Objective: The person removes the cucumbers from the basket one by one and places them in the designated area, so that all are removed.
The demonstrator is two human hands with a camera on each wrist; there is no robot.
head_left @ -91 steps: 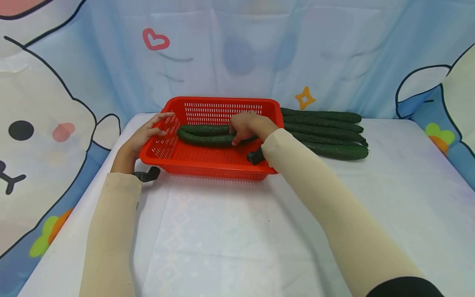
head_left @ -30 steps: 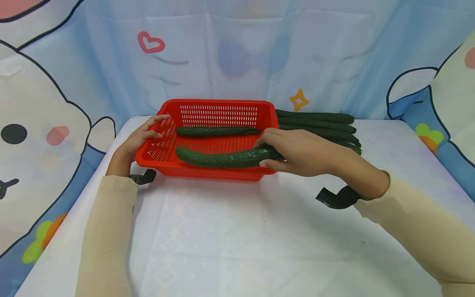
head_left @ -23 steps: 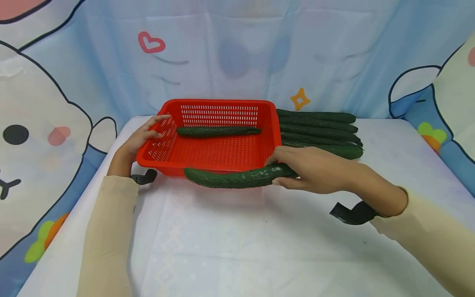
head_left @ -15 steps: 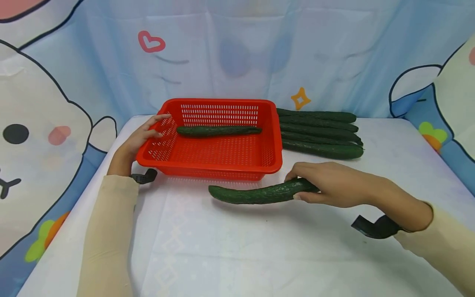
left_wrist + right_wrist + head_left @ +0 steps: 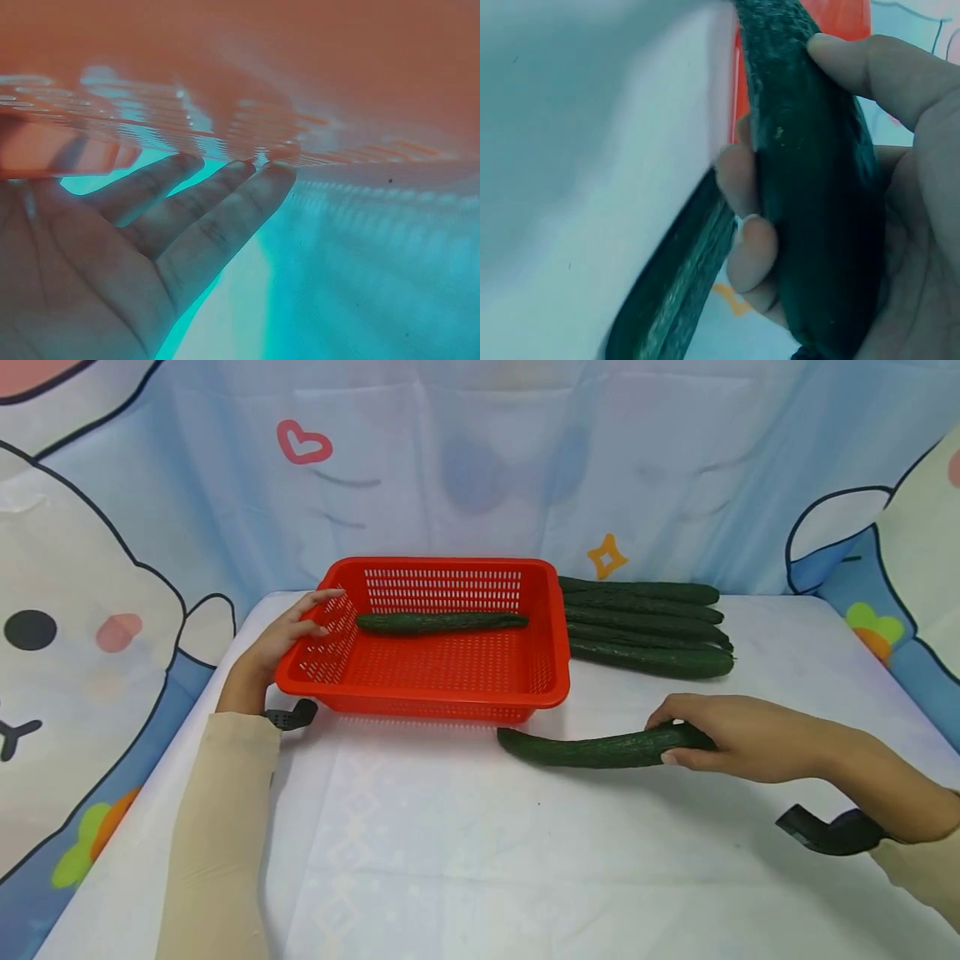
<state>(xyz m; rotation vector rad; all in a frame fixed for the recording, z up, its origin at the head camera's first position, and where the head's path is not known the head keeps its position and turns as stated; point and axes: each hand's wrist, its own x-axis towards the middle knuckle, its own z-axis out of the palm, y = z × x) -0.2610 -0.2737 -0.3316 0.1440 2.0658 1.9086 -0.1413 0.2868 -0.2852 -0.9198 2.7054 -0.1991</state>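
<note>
My right hand [image 5: 750,739] grips a long dark green cucumber [image 5: 585,752] near its right end. The cucumber lies nearly level over the white table, in front and to the right of the red basket [image 5: 420,700]. In the right wrist view, thumb and fingers wrap around the cucumber [image 5: 810,172]. My left hand [image 5: 273,643] holds the basket's left rim, thumb and a finger over it. Other fingers [image 5: 225,225] stretch against its outer side in the left wrist view. Inside the basket lies one cucumber [image 5: 442,623], along the back.
Several cucumbers [image 5: 652,658] lie side by side on the white tablecloth [image 5: 450,843], right of the basket. A pale blue cartoon-print curtain [image 5: 480,460] hangs behind the table. Black wrist mounts [image 5: 832,831] stick out below the wrists.
My right hand has taken one of the two cucumbers out of the basket and carried it toward me, then rightward over the table. The left hand has stayed at the basket's rim.
</note>
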